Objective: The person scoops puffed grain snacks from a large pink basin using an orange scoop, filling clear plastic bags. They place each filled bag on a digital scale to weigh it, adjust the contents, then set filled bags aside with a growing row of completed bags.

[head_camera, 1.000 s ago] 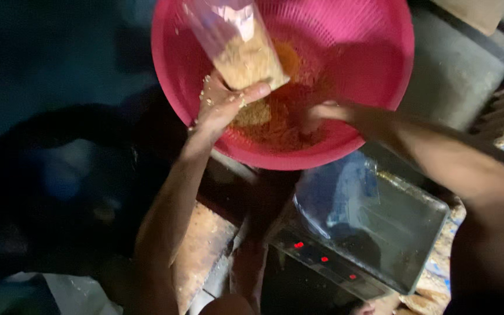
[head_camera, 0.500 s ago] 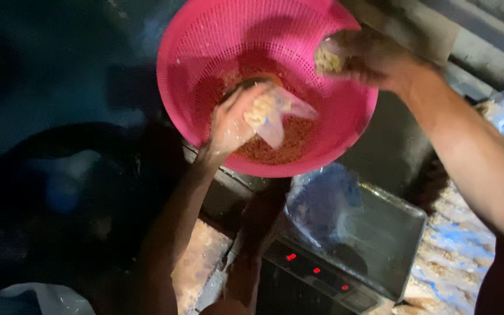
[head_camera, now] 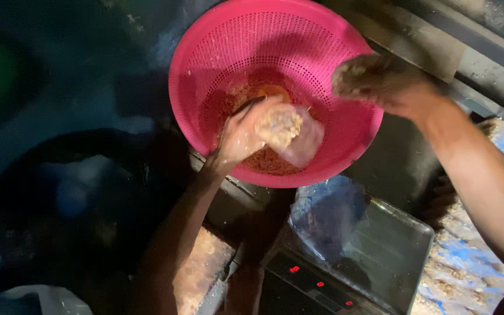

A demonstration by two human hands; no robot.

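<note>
Fingers of the left hand [head_camera: 241, 135] are closed around the neck of a clear plastic bag [head_camera: 290, 133], which is partly filled with a pale, crumbly mash. The bag hangs low inside a pink perforated basket [head_camera: 217, 52], over a layer of the same mash [head_camera: 263, 162] on the basket floor. The right hand [head_camera: 380, 81] is raised at the basket's right rim, fingers curled together and coated with mash; whether they enclose a portion cannot be told. Below the basket sits a digital scale [head_camera: 316, 286] with red lights on its front, its metal pan [head_camera: 398, 245] lined at one end with a blue-tinted plastic sheet [head_camera: 328, 213]. Spilled mash on blue plastic [head_camera: 468, 274] lies to the right.
</note>
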